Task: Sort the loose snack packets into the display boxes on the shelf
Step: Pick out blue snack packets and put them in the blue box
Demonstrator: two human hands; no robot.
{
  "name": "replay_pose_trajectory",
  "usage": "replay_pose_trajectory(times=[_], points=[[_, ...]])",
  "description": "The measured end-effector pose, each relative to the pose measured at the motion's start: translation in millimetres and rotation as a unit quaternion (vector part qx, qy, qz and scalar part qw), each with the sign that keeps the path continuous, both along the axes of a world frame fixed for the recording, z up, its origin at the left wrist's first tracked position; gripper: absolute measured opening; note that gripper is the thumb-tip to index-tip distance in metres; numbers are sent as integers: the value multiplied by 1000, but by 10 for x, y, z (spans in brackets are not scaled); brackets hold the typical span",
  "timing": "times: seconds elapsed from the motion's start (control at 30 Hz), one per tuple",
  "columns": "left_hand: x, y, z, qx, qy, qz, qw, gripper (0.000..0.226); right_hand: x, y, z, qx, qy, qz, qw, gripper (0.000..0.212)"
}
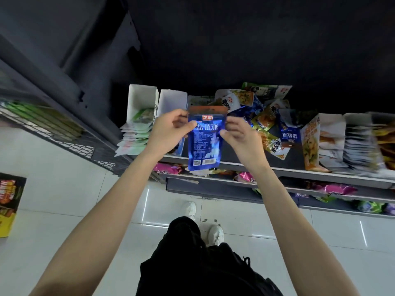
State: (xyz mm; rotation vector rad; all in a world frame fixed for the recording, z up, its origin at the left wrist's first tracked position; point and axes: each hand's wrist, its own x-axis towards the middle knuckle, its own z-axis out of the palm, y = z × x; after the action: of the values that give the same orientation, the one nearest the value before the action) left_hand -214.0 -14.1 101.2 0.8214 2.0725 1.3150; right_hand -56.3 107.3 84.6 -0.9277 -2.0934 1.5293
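Note:
A shiny blue snack packet (204, 144) with white characters hangs upright in front of the shelf (299, 170). My left hand (171, 130) pinches its upper left edge and my right hand (238, 133) pinches its upper right edge. Behind my hands lies a heap of loose packets (263, 116), blue, yellow-green and white. Left of the heap stand two white display boxes: one (142, 103) holds green packets, the other (174, 102) is partly hidden by my left hand. Filled boxes (329, 139) stand at the right.
Lower shelves (320, 189) carry pink and green packets. A dark wire rack (70, 133) runs along the left. A yellow and black carton (9, 201) sits on the white tiled floor at far left. My legs and white shoes (215, 233) are below.

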Motion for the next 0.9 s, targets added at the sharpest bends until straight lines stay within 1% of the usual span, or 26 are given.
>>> replay_pose_trajectory(times=[0.03,0.07,0.13,0.17,0.23,0.27,0.3,0.4,0.43,0.47,0.5,0.53,0.57,0.6,0.63,0.67,0.7,0.73,0.8,0.83,0.87,0.9], points=[[-66,-17,12,17,11,24,999,19,-59,-39,30,82,6,-30,996,33],[-127,-31,19,35,16,50,998,25,-121,-91,46,139,14,-45,989,37],[-205,-42,63,60,12,82,995,28,-299,-254,78,180,10,-19,984,46],[-231,-41,83,67,5,83,994,26,-413,-343,71,199,-11,4,980,52],[-270,-29,89,59,7,74,995,26,-669,-475,-2,279,-57,13,959,59],[-295,-23,81,50,16,69,996,28,-795,-513,-26,314,-64,-2,947,57],[-327,-20,72,42,27,63,997,30,-910,-527,-30,337,-58,-23,939,49],[-496,-55,65,44,51,35,997,38,-1161,-492,-19,372,-27,-57,926,17],[-574,-81,71,47,60,25,997,42,-1224,-448,-22,366,-25,-66,928,12],[-677,-106,61,50,70,28,996,45,-1283,-404,-22,328,-33,-68,942,11],[-791,-127,49,52,80,42,995,46,-1347,-355,-36,261,-38,-62,963,12],[-912,-133,24,45,83,60,994,47,-1408,-299,-58,174,-40,-53,983,15],[-1022,-123,-1,30,75,68,994,47,-1464,-238,-96,92,-38,-44,994,21],[-1117,-94,-34,16,57,65,996,47,-1520,-188,-141,38,-34,-37,998,24],[-1191,-48,-72,6,37,51,998,45,-1572,-149,-183,19,-33,-35,999,24],[-1246,3,-110,-1,31,36,999,41,-1619,-121,-230,19,-39,-37,998,21],[-1284,49,-145,-5,43,30,999,36,-1661,-102,-267,27,-53,-38,997,15],[-1315,85,-181,-10,64,32,997,30,-1693,-97,-290,44,-74,-35,996,10],[-1362,110,-280,-24,103,41,994,22,-1718,-89,-348,81,-108,-27,990,8],[-1374,101,-339,-39,120,36,991,20,-1710,-90,-378,94,-111,-22,989,11],[-1369,63,-397,-56,137,29,989,19,-1685,-103,-415,107,-106,-16,988,19],[-1383,56,-460,-69,156,15,985,17,-1661,-86,-450,125,-95,-15,987,23]])
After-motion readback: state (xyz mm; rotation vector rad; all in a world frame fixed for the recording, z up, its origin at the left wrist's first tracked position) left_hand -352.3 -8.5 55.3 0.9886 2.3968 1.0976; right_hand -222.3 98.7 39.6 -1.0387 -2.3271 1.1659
